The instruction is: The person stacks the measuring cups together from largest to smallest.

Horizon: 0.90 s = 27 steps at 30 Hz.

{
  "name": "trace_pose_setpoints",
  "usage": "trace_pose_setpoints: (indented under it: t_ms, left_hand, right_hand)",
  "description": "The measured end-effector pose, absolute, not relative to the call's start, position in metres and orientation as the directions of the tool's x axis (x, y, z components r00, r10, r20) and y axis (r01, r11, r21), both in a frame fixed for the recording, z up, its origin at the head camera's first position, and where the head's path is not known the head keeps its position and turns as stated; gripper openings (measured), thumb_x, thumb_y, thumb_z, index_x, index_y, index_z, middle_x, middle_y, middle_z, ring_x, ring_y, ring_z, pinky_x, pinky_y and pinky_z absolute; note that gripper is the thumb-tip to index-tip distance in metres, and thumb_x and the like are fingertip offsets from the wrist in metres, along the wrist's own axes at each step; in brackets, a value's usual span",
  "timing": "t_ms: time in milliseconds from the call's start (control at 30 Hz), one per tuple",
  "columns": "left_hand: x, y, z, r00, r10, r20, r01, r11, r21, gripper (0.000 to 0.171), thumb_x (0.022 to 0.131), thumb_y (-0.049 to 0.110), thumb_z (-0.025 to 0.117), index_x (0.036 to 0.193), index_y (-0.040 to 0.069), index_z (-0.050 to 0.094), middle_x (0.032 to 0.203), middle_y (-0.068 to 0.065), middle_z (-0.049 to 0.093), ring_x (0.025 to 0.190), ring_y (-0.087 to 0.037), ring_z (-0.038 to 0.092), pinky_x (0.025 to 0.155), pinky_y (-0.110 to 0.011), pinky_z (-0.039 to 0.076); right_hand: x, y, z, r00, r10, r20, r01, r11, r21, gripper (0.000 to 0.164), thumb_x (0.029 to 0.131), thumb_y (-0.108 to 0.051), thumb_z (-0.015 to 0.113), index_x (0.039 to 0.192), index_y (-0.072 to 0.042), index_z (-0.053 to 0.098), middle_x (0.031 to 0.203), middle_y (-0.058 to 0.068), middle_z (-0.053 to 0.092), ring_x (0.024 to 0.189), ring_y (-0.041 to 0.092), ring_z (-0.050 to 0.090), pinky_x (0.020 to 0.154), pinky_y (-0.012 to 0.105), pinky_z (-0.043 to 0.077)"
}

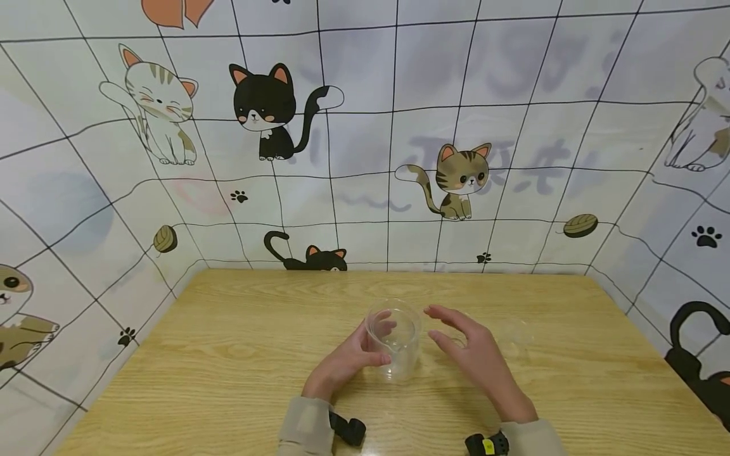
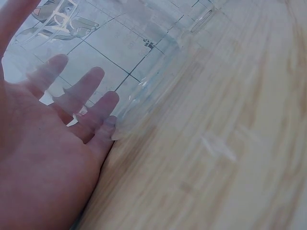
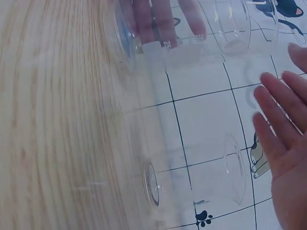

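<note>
A clear beaker (image 1: 403,347) with a wide open rim and a small spout stands upright on the table in the head view. My left hand (image 1: 352,356) holds its left side, thumb across the front and fingers around the back. Through the clear wall those fingers show in the right wrist view, beside pale printed scale marks. To the right of the beaker, my right hand (image 1: 474,349) is held apart from it, fingers extended and palm turned inward, with nothing in it. Another clear vessel (image 3: 204,173) with a round base and flared rim shows below the beaker in the right wrist view.
The wooden table (image 1: 256,335) runs back to a white, grid-lined wall covering (image 1: 365,145) with cartoon cats, which also encloses both sides. A faint transparent vessel (image 1: 516,339) stands right of my right hand.
</note>
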<state>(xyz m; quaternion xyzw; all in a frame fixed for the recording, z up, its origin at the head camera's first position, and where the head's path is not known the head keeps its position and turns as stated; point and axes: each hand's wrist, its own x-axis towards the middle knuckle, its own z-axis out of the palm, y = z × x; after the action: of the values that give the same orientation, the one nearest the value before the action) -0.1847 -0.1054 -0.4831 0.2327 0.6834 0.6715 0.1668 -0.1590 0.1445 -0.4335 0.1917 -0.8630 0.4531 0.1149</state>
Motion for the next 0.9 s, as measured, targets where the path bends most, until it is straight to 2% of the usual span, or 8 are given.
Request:
trace_pose_setpoints:
  t_ms: [100,200,367,567,667,900]
  left_hand:
    - [-0.185,-0.105,-0.483,-0.836,0.541,0.088,0.099,-0.009,0.995,0.074,0.082,0.013,0.067,0.142,0.030,0.027,0.144,0.001,0.039,0.135,-0.021,0.030,0.109,-0.049,0.022]
    - [-0.184,-0.105,-0.484,-0.836,0.541,0.088,0.097,-0.011,0.995,0.074,0.082,0.013,0.067,0.141,0.033,0.028,0.143,0.004,0.039,0.136,-0.022,0.029,0.109,-0.048,0.023]
    - [-0.184,-0.105,-0.483,-0.833,0.546,0.091,0.096,-0.021,0.995,0.073,0.082,0.012,0.067,0.141,0.033,0.027,0.143,0.003,0.039,0.136,-0.024,0.029,0.108,-0.047,0.025]
    - [-0.185,-0.106,-0.483,-0.830,0.550,0.095,0.094,-0.030,0.995,0.074,0.082,0.011,0.066,0.142,0.030,0.027,0.143,0.002,0.038,0.136,-0.024,0.028,0.108,-0.046,0.026]
    - [-0.185,-0.106,-0.483,-0.828,0.554,0.090,0.088,-0.031,0.996,0.074,0.083,0.011,0.066,0.142,0.030,0.026,0.143,0.002,0.038,0.136,-0.024,0.028,0.108,-0.046,0.026]
    - [-0.185,-0.106,-0.482,-0.825,0.560,0.074,0.077,-0.019,0.997,0.074,0.083,0.010,0.065,0.143,0.029,0.025,0.145,-0.001,0.036,0.137,-0.023,0.027,0.108,-0.043,0.028]
  right_hand:
    - [-0.159,0.150,-0.434,-0.894,-0.153,0.422,-0.434,0.538,-0.723,0.038,0.088,-0.039,0.058,0.125,-0.038,0.051,0.127,-0.012,0.054,0.121,0.019,0.048,0.093,0.051,0.041]
    - [-0.161,0.155,-0.435,-0.895,-0.094,0.435,-0.412,0.547,-0.729,0.040,0.088,-0.037,0.059,0.127,-0.035,0.051,0.132,-0.008,0.051,0.125,0.021,0.044,0.094,0.052,0.038]
    - [-0.166,0.159,-0.440,-0.906,-0.066,0.418,-0.380,0.562,-0.734,0.045,0.088,-0.037,0.059,0.132,-0.033,0.046,0.140,-0.006,0.042,0.130,0.024,0.037,0.097,0.056,0.033]
    - [-0.170,0.159,-0.447,-0.968,-0.058,0.243,-0.236,0.535,-0.811,0.069,0.085,-0.049,0.059,0.142,-0.040,0.022,0.151,0.002,0.022,0.136,0.036,0.022,0.096,0.065,0.026]
    - [-0.172,0.158,-0.451,-0.983,-0.066,0.169,-0.179,0.495,-0.850,0.080,0.083,-0.050,0.060,0.145,-0.039,0.010,0.153,0.003,0.014,0.137,0.040,0.015,0.097,0.067,0.023]
    - [-0.172,0.160,-0.455,-0.985,-0.077,0.155,-0.173,0.396,-0.902,0.089,0.086,-0.040,0.061,0.147,-0.029,-0.003,0.154,0.008,0.008,0.138,0.039,0.012,0.103,0.062,0.022]
